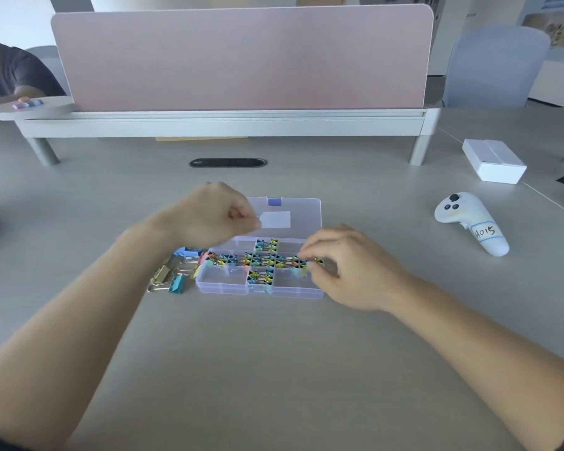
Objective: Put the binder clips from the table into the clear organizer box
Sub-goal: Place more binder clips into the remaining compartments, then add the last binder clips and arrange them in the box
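Right hand (345,266) pinches a binder clip (319,260) at the organizer box (258,289), mid-frame, probably to drop it in (left hand (215,213) curled, grip unclear).

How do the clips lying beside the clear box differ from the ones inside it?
The loose clips are bigger and lie in a heap beside the organizer box; the boxed clips are small and packed in rows within its compartments. Both sets are colourful with wire handles.
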